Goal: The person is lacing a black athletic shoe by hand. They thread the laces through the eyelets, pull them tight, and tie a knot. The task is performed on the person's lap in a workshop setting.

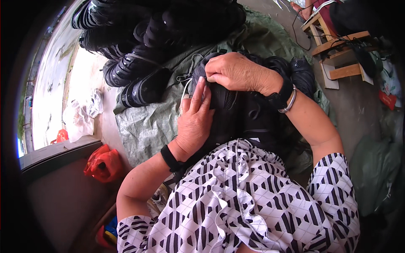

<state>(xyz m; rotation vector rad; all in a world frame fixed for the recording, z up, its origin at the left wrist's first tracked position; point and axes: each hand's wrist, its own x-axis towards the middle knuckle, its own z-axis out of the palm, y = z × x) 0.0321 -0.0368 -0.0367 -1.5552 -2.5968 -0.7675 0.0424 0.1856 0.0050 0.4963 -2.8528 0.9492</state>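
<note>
A dark grey and black fabric piece with a mesh patch, which looks like a shoe upper (pixel 219 96), lies over my lap. My left hand (pixel 195 120) holds its left edge, with fingers stretched along the fabric. Close above those fingertips, my right hand (pixel 236 72) is closed in a pinch at the same edge. Whatever sits between its fingertips is too small or hidden to make out. A thin whitish cord (pixel 184 89) loops beside the piece, left of my hands.
Bundles of black stacked pieces (pixel 137 67) are heaped at the far left on a green woven sheet (pixel 141 130). At the right stands a wooden stool (pixel 344 71) with cables, near another person's foot (pixel 297 9). A red plastic bag (pixel 103 163) lies by a panel at left.
</note>
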